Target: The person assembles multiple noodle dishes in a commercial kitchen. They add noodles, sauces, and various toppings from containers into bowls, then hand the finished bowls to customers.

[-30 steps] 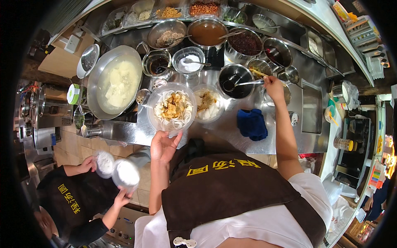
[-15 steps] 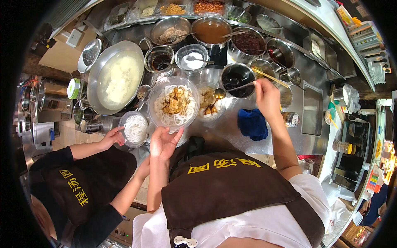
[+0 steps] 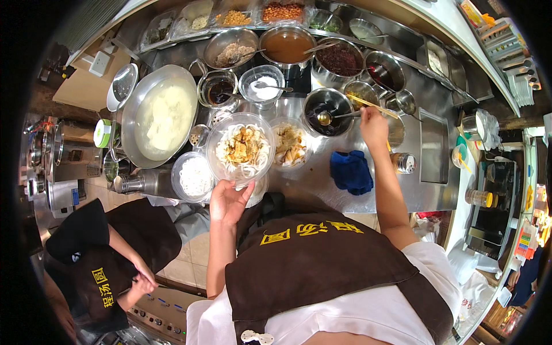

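My left hand (image 3: 231, 201) grips the near edge of a clear plastic bowl (image 3: 213, 162), tilted a little. White noodles (image 3: 256, 160) with brown sauce and toppings fill it. Between the fingers of my right hand (image 3: 375, 127) is the handle of a metal spoon (image 3: 324, 118). The spoon's round end is at a metal pot (image 3: 329, 89) of dark sauce; I cannot tell whether it touches the sauce. A second clear bowl (image 3: 308, 154) of topped noodles stands right of the held one. To its left is a bowl of plain white noodles (image 3: 195, 177).
A large metal basin (image 3: 129, 133) of pale liquid stands at left. Pots of red-brown filling (image 3: 340, 60) and brown liquid (image 3: 287, 47) line the back. A blue cloth (image 3: 351, 172) and shaker (image 3: 403, 163) lie right. At lower left, a co-worker's hands (image 3: 140, 283) meet before their apron.
The spoon has moved from above the second noodle bowl to the dark sauce pot, my right hand shifting slightly right. The co-worker's hand has left the plain noodle bowl and drawn back.
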The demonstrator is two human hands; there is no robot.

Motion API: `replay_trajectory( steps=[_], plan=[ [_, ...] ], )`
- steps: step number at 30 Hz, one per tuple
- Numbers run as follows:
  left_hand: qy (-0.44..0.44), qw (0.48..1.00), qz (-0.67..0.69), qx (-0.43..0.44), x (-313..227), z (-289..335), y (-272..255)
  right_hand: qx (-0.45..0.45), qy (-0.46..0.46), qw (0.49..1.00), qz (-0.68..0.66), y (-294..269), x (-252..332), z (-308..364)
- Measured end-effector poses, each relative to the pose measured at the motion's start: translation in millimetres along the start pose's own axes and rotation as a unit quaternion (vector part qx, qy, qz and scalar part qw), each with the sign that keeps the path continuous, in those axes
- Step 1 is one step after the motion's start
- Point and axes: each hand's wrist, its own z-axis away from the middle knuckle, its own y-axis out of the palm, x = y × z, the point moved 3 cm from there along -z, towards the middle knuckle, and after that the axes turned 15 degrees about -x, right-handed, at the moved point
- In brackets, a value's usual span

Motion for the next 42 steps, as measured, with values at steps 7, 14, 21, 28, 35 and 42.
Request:
replay_trajectory(
  steps=[7,14,21,28,35,42],
  plan=[
    [-0.003,1.0,0.006,0.001,-4,2,-6,0.052,0.059,0.991,-0.107,-13,-18,37],
    [-0.012,1.0,0.006,-0.003,-5,9,-18,0.274,-0.055,0.95,0.139,-31,-18,139],
    [-0.021,1.0,-0.009,-0.005,1,17,-30,0.235,-0.093,0.956,0.151,-5,39,148],
    [-0.011,0.999,-0.031,-0.001,9,25,-41,0.264,-0.178,0.947,0.05,6,51,200],
    [-0.021,0.999,-0.031,-0.002,11,32,-49,0.145,-0.023,0.986,-0.082,-25,53,167],
    [-0.036,0.999,-0.037,-0.011,12,40,-45,0.101,0.006,0.995,0.018,-11,41,166]
  ],
)
